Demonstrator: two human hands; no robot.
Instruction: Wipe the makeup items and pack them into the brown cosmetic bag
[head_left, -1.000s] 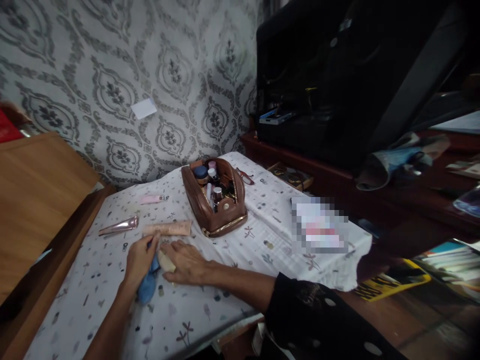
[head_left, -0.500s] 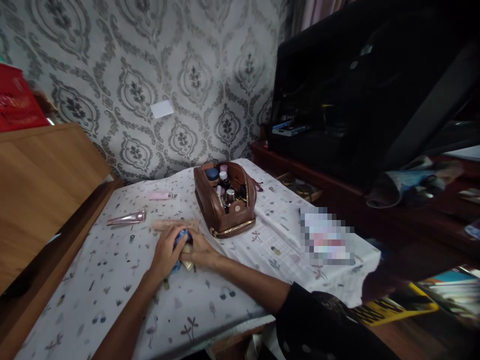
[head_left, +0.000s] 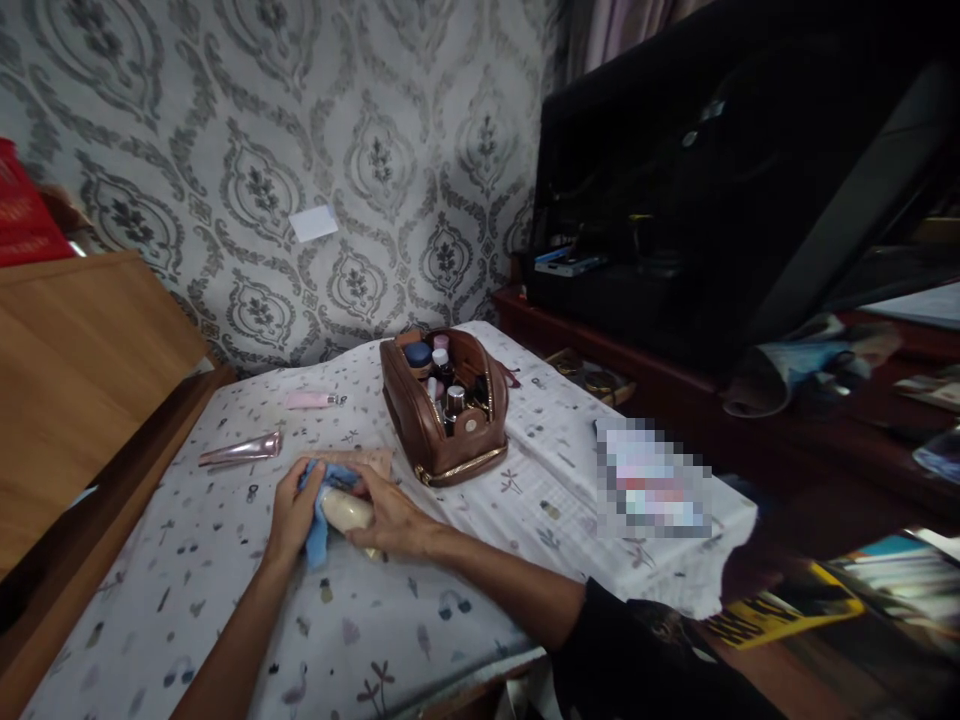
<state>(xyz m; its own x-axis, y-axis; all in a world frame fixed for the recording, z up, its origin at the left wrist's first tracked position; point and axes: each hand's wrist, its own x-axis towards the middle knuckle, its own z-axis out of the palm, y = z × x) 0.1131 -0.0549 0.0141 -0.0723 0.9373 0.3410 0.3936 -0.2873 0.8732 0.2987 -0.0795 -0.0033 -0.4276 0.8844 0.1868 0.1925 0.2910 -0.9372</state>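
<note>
A: Where is the thing being handled?
B: The cream-coloured, glossy, rounded object (head_left: pixel 346 511) is nearer the wearer than the brown leather zip pouch (head_left: pixel 465 455), and left of it. The right hand (head_left: pixel 397 515) grips it, thumb on the near side. The left hand (head_left: pixel 291 515) clasps a crumpled sky-blue fabric cloth (head_left: pixel 316 540) against it.

A: What's hard to make out?
B: Cloth and fingers cover the object's far end, so I can't tell its full shape. Just left of the pouch, a flat peach-coloured tube (head_left: pixel 377 461) is partly hidden behind the hands. Right of the pouch, pixel blocks mask a flat item (head_left: pixel 652 475). Inside the pouch, I pick out 3 things: a jar with a dark-blue lid (head_left: pixel 417 355), a white-capped bottle (head_left: pixel 441 358) and a silver-capped bottle (head_left: pixel 455 400); the rest is dim.

A: And the surface, the room?
B: Under the pouch spreads a white fabric sheet (head_left: pixel 420 610) printed with small plants and flamingos. Behind the pouch is grey-and-white patterned wallpaper (head_left: pixel 375 60); beyond it to the right, a large black panel (head_left: pixel 660 310) in shadow.

A: Anything else around?
B: Left of the pouch lie 2 more tubes: a shiny metallic-pink tube (head_left: pixel 241 450) and a pale-pink tube (head_left: pixel 309 400). The peach-coloured tube lies between hands and pouch.
</note>
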